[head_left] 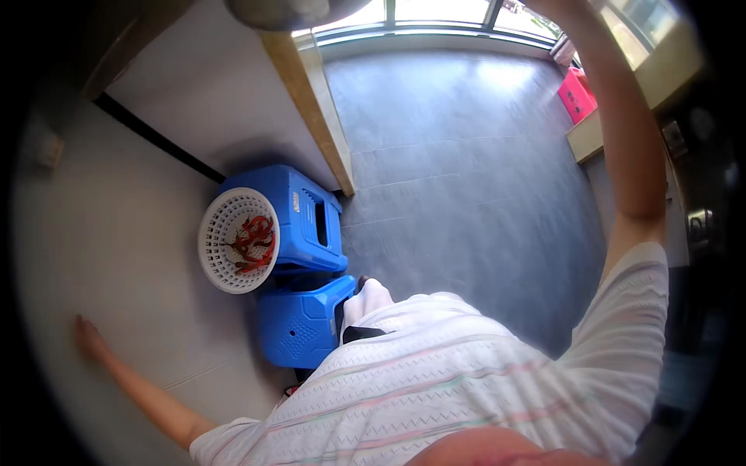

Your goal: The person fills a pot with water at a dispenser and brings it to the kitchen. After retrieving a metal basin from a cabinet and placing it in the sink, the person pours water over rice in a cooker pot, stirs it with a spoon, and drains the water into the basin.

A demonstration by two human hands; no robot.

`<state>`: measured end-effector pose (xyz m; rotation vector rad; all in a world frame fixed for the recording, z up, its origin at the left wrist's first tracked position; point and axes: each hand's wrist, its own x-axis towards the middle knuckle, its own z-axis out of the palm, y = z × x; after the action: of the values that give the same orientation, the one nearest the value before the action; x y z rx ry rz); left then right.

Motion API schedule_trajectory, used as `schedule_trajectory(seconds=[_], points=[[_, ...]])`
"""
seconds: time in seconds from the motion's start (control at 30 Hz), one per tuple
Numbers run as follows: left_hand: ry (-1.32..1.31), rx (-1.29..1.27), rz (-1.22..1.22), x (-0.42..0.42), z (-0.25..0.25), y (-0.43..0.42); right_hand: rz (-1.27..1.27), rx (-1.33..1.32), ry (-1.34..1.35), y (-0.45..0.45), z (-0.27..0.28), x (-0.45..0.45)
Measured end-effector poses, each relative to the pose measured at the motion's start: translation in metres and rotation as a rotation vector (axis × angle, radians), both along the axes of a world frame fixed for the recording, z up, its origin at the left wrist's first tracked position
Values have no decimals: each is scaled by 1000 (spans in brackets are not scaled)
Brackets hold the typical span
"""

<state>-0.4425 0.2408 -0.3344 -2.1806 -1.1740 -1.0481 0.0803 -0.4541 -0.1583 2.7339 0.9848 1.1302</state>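
My left arm reaches out to the lower left, and my left hand [90, 339] hangs over the pale floor, its fingers loosely stretched with nothing visible in them. On the other side, my right arm is raised to the top edge. Only the wrist end of my right hand [553, 6] shows there, with its fingers cut off. A round white plastic basket [214, 250] sits on a blue plastic stool [299, 210] at left of centre. Inside lie thin, curled red and dark pieces [255, 239], too small to name surely. Neither hand touches the basket.
A second blue stool [299, 330] stands close to the first, beside my legs. Left of centre rises a white panel with a wooden edge [307, 109]. Grey flooring [451, 179] stretches toward the windows. A pink box [576, 95] is at the upper right, near a counter [584, 138].
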Motion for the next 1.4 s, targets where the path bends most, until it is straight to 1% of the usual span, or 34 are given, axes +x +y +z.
schedule_trajectory(seconds=[0.03,0.07,0.1,0.17,0.2,0.23,0.27,0.3,0.33,0.37,0.43,0.47,0.57,0.63,0.67,0.7,0.73,0.77,0.8,0.83,0.87,0.9,0.93,0.97,1.07,1.13,1.17,1.2,1.23,1.27,1.3,1.33,1.37,1.4], points=[[29,-3,20,4,-10,5,-97,-11,73,-22,-9,-10],[28,-52,71,28,-14,-25,-193,-18,145,-46,-18,-21],[-27,-232,140,57,-23,-63,-290,-26,220,-72,-30,-28],[-78,-550,189,130,-33,-164,-236,-34,134,-151,-86,-24],[-80,-599,37,147,-66,-166,-232,-108,-11,-181,-99,-34],[-85,-660,-116,164,-98,-170,-239,-58,11,-209,-109,-47],[-130,-795,-242,187,-128,-183,-257,-40,31,-239,-120,-58],[-145,-878,-282,216,-150,-213,-278,-22,54,-271,-130,-69],[-115,-990,-394,242,-174,-241,-326,-11,76,-300,-139,-80],[-49,-925,-498,266,-203,-265,-377,-1,99,-330,-149,-93],[70,-981,-546,308,-217,-368,-478,22,132,-387,-163,-119],[169,-979,-563,325,-229,-401,-528,41,142,-413,-171,-133],[449,-939,-579,370,-263,-487,-664,97,166,-489,-191,-170],[525,-1078,-636,403,-308,-508,-739,128,161,-537,-205,-192],[583,-1126,-544,406,-266,-577,-803,143,167,-556,-210,-202],[592,-1064,-692,423,-307,-565,-848,170,167,-578,-216,-212],[656,-1057,-688,438,-317,-578,-891,193,164,-598,-221,-220],[689,-1153,-606,446,-291,-625,-935,216,160,-617,-228,-228],[753,-1102,-599,464,-299,-638,-986,223,167,-638,-232,-234],[829,-1068,-561,475,-274,-682,-1038,226,172,-658,-234,-241],[894,-1079,-578,499,-288,-689,-1088,229,175,-676,-237,-248],[909,-1050,-519,523,-303,-699,-1134,231,177,-694,-241,-255],[906,-1096,-513,547,-307,-724,-1177,232,172,-715,-241,-261],[904,-1140,-498,569,-308,-753,-1216,234,173,-735,-244,-266],[1046,-1063,-575,633,-296,-874,-1374,282,171,-790,-247,-285],[1184,-1000,-797,703,-341,-938,-1479,335,161,-826,-246,-294],[1256,-953,-906,733,-354,-972,-1538,362,152,-842,-246,-300],[1291,-823,-1007,748,-352,-1025,-1598,393,147,-858,-248,-307],[1316,-692,-1106,757,-345,-1099,-1653,396,154,-879,-249,-316],[1388,-638,-1189,760,-333,-1170,-1705,396,159,-899,-250,-323],[1313,-542,-1367,756,-328,-1232,-1752,391,164,-920,-251,-331],[1343,-491,-1453,743,-309,-1300,-1773,422,212,-939,-248,-340],[1312,-434,-1646,746,-324,-1350,-1793,405,189,-962,-248,-346],[1310,-423,-1728,734,-318,-1408,-1814,390,178,-985,-251,-354]])
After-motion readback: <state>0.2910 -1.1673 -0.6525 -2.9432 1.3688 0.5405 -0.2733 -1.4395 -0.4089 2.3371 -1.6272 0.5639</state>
